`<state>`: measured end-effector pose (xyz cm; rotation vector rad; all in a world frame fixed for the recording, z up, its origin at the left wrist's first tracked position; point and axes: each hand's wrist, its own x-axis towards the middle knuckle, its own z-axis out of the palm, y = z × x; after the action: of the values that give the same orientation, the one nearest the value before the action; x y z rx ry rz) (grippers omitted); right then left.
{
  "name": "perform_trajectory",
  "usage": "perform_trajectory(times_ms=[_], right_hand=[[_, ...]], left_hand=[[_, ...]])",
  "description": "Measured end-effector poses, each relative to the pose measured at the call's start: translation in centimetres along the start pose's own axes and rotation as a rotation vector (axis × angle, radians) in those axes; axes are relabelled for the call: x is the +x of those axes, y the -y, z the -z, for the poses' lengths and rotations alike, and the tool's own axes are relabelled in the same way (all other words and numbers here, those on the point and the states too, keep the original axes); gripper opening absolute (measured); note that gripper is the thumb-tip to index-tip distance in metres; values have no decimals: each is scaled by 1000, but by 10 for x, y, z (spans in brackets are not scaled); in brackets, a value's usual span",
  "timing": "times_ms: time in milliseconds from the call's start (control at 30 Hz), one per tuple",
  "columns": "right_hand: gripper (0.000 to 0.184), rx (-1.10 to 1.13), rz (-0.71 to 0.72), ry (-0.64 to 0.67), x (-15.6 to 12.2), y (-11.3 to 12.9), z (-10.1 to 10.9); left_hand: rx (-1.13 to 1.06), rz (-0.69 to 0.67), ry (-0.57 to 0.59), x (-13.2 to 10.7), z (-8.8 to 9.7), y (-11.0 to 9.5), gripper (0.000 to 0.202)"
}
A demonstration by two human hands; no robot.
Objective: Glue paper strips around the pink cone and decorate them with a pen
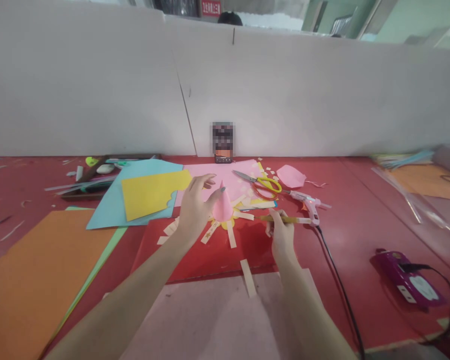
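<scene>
A pink paper cone (222, 207) stands near the middle, with yellow paper petals (228, 225) and pale paper strips (230, 234) fanning out round its base. My left hand (198, 200) is at the cone's left side, fingers apart and bent, the thumb lying across the cone near its tip. Whether the thumb presses on it I cannot tell. Between the fingers of my right hand (281, 231) is a slim yellow-brown pen (290, 219) with a pale end, lying nearly level. Its left end points at a strip beside the cone. One strip has small star-like brown marks.
Scissors (264, 184) lie behind the cone on pink paper (198, 175). A corded glue gun (307, 202) is at right, a purple power box (408, 280) nearer. Yellow (150, 195), blue (112, 210) and orange sheets (41, 270) cover the left. A phone (223, 142) leans on the white partition (303, 100).
</scene>
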<state>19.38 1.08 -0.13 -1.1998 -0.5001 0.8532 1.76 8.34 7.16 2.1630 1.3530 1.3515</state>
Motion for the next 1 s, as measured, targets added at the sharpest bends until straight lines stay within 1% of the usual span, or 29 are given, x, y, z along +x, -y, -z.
perform_trajectory(times_ms=[67,100,133,167,233,300,333,367,433,500,600,733,800,1000], right_hand=[[31,-4,5,1,0,0,1],[31,-5,7,7,0,0,1],[31,-5,10,14,0,-1,0],[32,-1,13,22,1,-1,0],[33,12,20,41,1,-3,-2],[32,19,33,69,1,-6,-5],[32,13,38,89,1,-7,-6],[31,-1,41,116,0,-9,-7],[29,-53,46,174,-2,-13,-10],[28,-116,45,220,-3,-16,-12],[27,-172,3,228,-2,-20,-13],[27,-213,-78,222,4,-23,-17],[28,-246,-64,221,5,-23,-19],[27,-309,57,174,-3,-23,-18]], left_hand=[[33,-6,-48,-8,4,1,22],[56,-19,-51,-14,6,2,18],[87,-43,-26,-22,8,3,15],[128,-81,18,-32,9,3,14],[254,-220,208,-56,9,4,15],[356,-395,376,-81,5,5,20],[400,-454,412,-92,3,5,22],[440,-484,437,-101,0,5,25],[498,-485,469,-113,-6,5,31],[548,-446,487,-118,-11,5,38],[592,-389,514,-120,-13,5,43],[607,-333,575,-120,-12,3,43],[622,-334,585,-120,-11,1,41],[623,-364,574,-121,-9,-3,36]])
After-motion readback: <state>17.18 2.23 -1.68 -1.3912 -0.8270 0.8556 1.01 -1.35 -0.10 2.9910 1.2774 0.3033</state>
